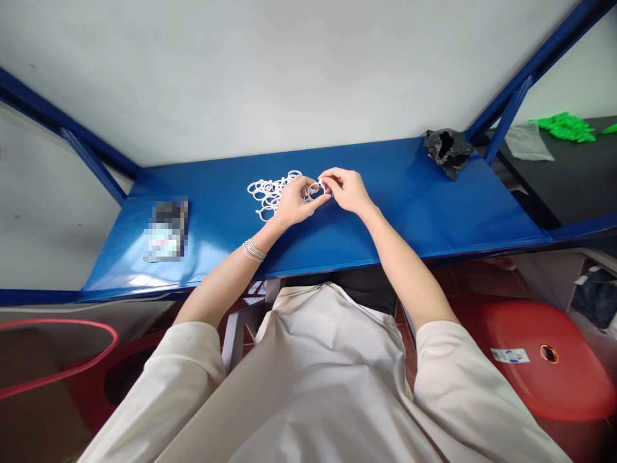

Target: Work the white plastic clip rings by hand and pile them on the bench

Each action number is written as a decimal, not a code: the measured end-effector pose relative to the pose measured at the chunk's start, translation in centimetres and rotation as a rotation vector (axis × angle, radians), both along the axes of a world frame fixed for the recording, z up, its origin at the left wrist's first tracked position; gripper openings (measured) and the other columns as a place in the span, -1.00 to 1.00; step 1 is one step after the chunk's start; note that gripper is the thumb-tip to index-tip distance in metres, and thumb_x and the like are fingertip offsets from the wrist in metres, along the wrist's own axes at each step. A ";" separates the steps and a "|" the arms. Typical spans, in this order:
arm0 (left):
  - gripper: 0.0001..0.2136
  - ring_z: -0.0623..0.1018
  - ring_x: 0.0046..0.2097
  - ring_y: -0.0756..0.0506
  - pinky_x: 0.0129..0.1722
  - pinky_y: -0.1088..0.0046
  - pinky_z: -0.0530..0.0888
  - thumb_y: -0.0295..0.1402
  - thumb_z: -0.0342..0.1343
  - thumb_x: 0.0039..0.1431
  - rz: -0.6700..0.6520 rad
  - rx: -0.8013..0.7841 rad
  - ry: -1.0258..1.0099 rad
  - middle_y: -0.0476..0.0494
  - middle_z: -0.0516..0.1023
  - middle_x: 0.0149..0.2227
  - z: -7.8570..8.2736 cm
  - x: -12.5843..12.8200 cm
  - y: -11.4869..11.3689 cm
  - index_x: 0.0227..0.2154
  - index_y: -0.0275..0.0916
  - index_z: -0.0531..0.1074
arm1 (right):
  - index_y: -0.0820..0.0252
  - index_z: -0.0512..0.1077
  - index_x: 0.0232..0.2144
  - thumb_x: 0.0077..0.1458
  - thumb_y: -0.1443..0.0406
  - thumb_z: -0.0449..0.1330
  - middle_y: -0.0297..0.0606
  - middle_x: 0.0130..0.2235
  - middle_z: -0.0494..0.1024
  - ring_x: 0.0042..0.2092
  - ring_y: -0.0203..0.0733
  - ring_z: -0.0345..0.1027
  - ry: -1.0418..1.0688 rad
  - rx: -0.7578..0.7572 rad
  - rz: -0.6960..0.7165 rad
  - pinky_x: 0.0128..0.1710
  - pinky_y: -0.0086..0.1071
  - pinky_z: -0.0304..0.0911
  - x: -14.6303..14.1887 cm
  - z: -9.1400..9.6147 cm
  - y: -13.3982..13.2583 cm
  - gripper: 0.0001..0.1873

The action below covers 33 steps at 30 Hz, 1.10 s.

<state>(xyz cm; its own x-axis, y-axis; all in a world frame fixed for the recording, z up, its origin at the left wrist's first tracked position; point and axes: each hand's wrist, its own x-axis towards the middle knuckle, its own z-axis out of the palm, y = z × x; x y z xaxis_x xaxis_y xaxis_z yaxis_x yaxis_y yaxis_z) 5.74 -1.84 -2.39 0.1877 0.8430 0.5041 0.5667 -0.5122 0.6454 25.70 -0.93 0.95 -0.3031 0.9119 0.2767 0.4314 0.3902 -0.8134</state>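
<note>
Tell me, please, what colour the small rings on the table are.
The rings are white; the head view shows it.

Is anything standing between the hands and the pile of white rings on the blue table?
Nothing visible does. The left hand and right hand pinch one ring between them, and the left hand is right beside the pile. The black bag lies far off at the table's right end.

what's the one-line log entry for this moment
left hand: pinching white ring | right hand: pinching same ring | pile of white rings: on blue table, by left hand | black bag: far right
</note>
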 end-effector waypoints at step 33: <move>-0.65 0.38 -0.46 0.01 -0.37 0.41 0.33 -0.14 0.54 0.14 -0.041 -0.064 -0.065 0.07 0.46 -0.47 -0.2 -0.2 0.0 -0.30 -0.18 0.49 | 0.18 0.63 -0.13 0.34 0.19 0.26 -0.13 -0.17 0.77 -0.22 -0.07 0.58 0.154 0.075 0.111 -0.11 -0.21 0.47 0.1 -1.7 0.9 -0.79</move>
<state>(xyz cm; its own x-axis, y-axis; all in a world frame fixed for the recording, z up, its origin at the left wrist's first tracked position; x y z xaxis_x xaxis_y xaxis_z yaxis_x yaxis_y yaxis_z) 5.55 -1.79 -2.55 0.1917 0.8661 0.4616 0.5019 -0.4907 0.7122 25.77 -0.01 -0.71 -0.3495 0.8504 0.3933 0.2547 0.4902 -0.8336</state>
